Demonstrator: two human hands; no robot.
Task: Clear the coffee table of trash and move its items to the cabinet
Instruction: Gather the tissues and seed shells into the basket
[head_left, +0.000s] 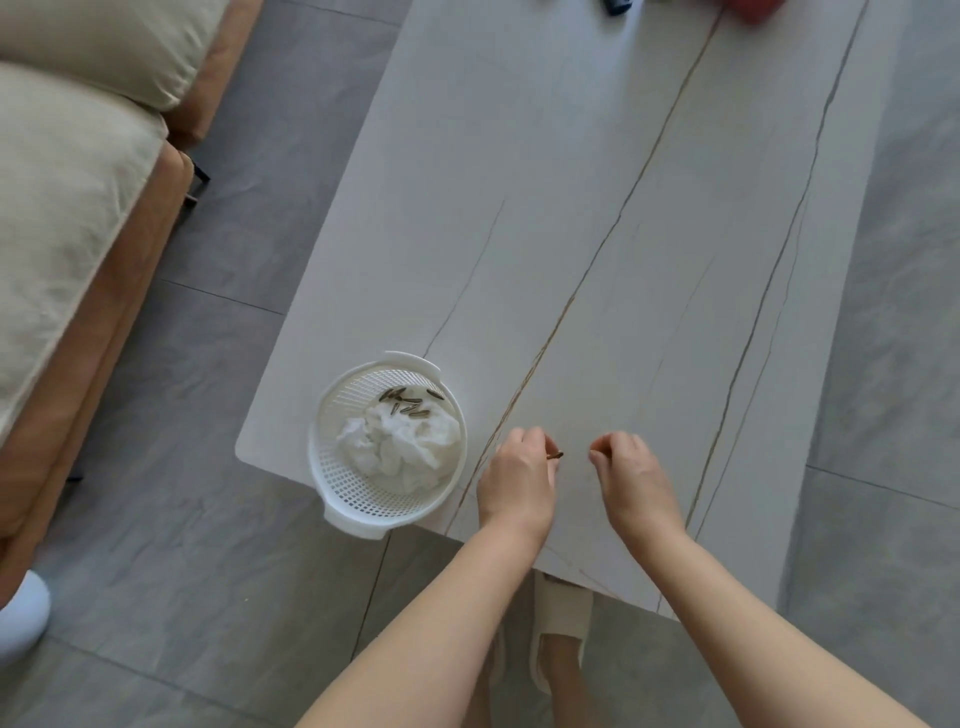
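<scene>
A white perforated basket (332, 467) stands on the near left corner of the white marble coffee table (597, 208). Inside it lie crumpled white tissue (400, 447) and several dark seed shells (408, 402). My left hand (514, 483) is over the table's near edge, right of the basket, and pinches a small brown shell (555, 456) between its fingertips. My right hand (631, 467) hovers beside it with fingers curled; whether it holds anything is hidden.
A beige-cushioned sofa with an orange base (78, 234) runs along the left. At the table's far end a dark object (618, 6) and a red object (753, 9) are cut off by the frame. A slippered foot (561, 634) stands below the table edge.
</scene>
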